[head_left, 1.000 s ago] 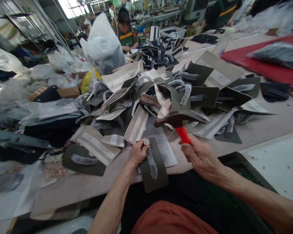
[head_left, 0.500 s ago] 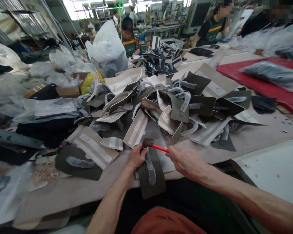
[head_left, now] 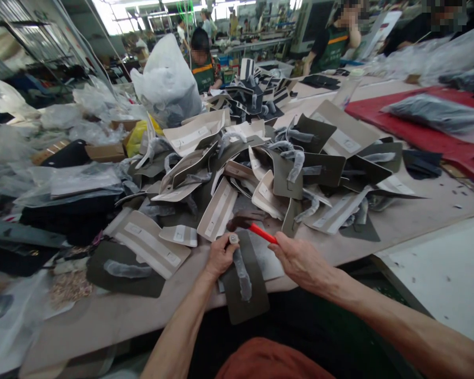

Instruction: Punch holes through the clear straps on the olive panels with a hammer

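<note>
Where the pale, scuffed desk (head_left: 418, 210) runs away from you into a bright, busy workshop, it carries a sprawling heap of cut pieces (head_left: 260, 158), olive-dark on one face and beige on the other, many with crinkled clear wrapping. A bulging white plastic bag (head_left: 166, 79) stands behind the heap, and a red mat (head_left: 414, 131) lies to the far right. Other people in green vests work at the far end. Right in front of you a dark, flat, rounded panel (head_left: 253, 300) overhangs the desk's near edge, a wrapped strap running down its middle. Your left hand (head_left: 220, 258) pinches a small round metal punch (head_left: 233, 238) upright on the panel's top end. Your right hand (head_left: 300, 260) is closed around the red handle of a hammer (head_left: 247, 223), whose dark, motion-blurred head hangs just above the punch.
</note>
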Tool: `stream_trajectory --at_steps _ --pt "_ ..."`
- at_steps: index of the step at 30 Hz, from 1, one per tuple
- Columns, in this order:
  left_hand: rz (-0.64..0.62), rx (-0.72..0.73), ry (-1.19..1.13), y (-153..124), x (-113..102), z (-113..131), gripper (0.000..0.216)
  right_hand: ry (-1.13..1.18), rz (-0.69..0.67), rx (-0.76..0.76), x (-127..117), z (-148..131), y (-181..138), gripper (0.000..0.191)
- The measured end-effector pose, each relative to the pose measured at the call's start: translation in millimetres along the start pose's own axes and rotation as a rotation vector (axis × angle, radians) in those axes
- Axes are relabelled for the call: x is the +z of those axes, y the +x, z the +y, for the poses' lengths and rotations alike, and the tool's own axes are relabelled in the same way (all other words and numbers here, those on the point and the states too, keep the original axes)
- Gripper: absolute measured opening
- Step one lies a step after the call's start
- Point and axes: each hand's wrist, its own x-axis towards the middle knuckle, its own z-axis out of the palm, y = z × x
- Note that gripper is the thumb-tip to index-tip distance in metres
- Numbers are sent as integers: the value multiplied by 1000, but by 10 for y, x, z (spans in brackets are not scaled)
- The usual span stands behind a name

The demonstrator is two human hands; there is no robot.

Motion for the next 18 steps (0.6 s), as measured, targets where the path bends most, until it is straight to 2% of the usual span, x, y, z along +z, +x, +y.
stream_trajectory --at_steps 3,8,10,13,15,18 --pt "2 11 -40 5 -6 35 17 59 38 49 -23 0 -2 27" --pt "6 -1 -24 8 -3 58 15 82 207 -24 30 -77 2 34" --pt "10 -10 -10 7 0 46 15 21 148 -53 47 -82 14 33" --pt "9 -25 3 7 2 24 12 -105 -30 -67 22 -54 33 30" --pt "7 -21 -6 6 3 18 12 -108 -46 -34 -5 -34 34 30" --pt "9 -6 -27 6 5 25 14 -25 -2 49 27 8 7 29"
